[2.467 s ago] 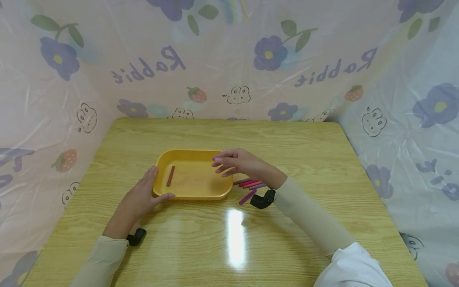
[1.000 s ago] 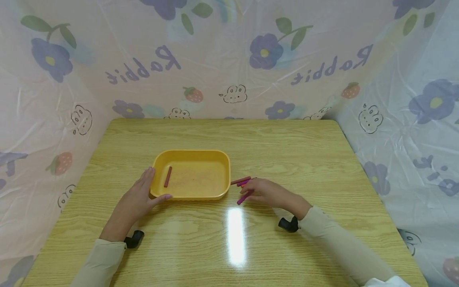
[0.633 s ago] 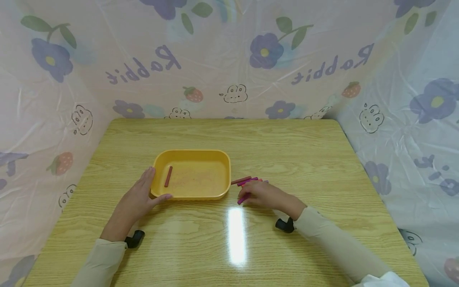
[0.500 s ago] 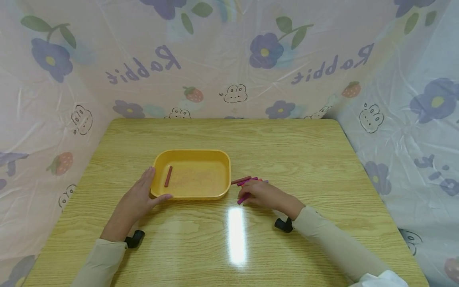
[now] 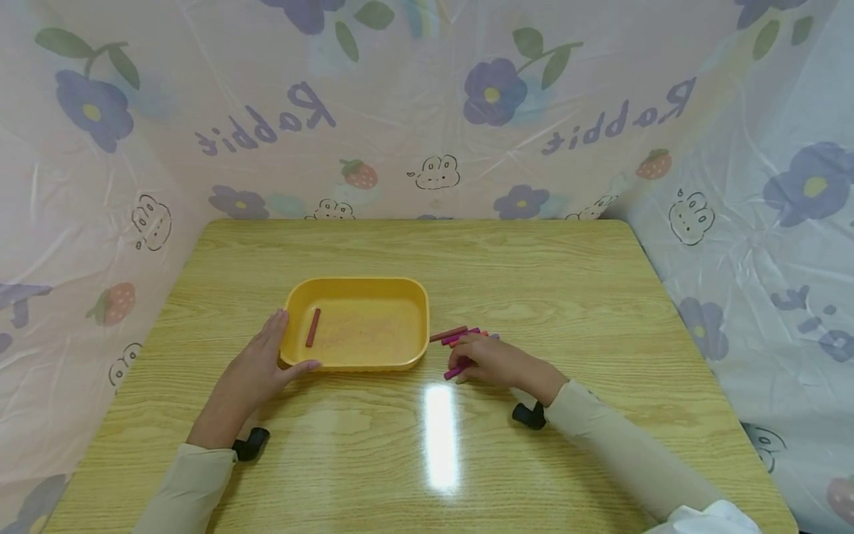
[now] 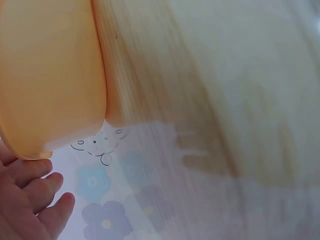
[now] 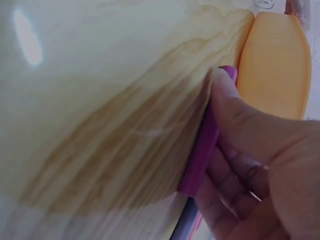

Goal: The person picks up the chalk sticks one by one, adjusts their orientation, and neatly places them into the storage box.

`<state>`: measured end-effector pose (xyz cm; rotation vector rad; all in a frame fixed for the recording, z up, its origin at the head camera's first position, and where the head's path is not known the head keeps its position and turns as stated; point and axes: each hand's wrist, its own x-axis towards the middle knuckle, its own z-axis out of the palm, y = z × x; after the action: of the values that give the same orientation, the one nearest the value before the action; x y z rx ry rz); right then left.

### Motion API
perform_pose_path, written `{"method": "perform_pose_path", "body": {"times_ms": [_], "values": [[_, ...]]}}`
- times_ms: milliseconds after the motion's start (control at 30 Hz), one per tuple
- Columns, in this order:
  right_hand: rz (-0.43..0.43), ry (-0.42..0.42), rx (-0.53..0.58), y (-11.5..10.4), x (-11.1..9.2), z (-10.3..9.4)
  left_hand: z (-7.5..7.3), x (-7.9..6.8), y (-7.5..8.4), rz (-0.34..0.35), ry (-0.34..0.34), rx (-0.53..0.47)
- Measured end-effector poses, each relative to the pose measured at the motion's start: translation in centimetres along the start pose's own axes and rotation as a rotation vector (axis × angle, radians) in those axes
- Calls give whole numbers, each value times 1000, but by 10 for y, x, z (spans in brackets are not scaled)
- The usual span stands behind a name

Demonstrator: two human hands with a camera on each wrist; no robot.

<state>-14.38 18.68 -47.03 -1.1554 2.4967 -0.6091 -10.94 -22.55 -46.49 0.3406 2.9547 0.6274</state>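
Note:
A yellow plastic tray (image 5: 363, 369) sits left of centre on the table, with a brown crayon-like stick (image 5: 313, 328) lying inside it. My left hand (image 5: 256, 367) rests against its left end, fingers along the side and thumb at the front rim. In the left wrist view, those fingertips touch the outside of the tray. Right of the tray, my right hand (image 5: 497, 361) pinches a magenta crayon-like stick (image 7: 207, 142) between thumb and fingers, low over the table. Just behind that hand lies a small bunch of sticks, including a brown one (image 5: 450, 334) and another magenta one (image 5: 460, 337).
The wooden table (image 5: 373, 460) carries a bright light reflection (image 5: 440, 437) near its front middle. A patterned plastic sheet (image 5: 414, 111) hangs behind and at both sides. Each wrist wears a black camera mount, such as the one on the left (image 5: 252, 444).
My right hand has come from over the tray's right edge down to the sticks, and its fingers have gathered round the magenta stick, shifting it slightly. The left hand stays at the tray.

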Motion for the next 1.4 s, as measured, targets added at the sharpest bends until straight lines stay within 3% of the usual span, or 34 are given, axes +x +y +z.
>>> {"method": "perform_pose_path", "body": {"times_ms": [267, 600, 933, 1100, 1400], "values": [[52, -58, 118, 2, -1, -3, 0, 0, -1, -5, -8, 0], [73, -104, 180, 5, -1, -3, -1, 1, 0, 1, -9, 2], [82, -64, 242, 12, -5, -4, -1, 1, 1, 2, -10, -3], [155, 6, 448, 16, -9, -7, -1, 1, 2, 1, -11, -5], [318, 114, 1025, 15, -12, -14, -3, 0, 5, -2, -9, -9]]}}
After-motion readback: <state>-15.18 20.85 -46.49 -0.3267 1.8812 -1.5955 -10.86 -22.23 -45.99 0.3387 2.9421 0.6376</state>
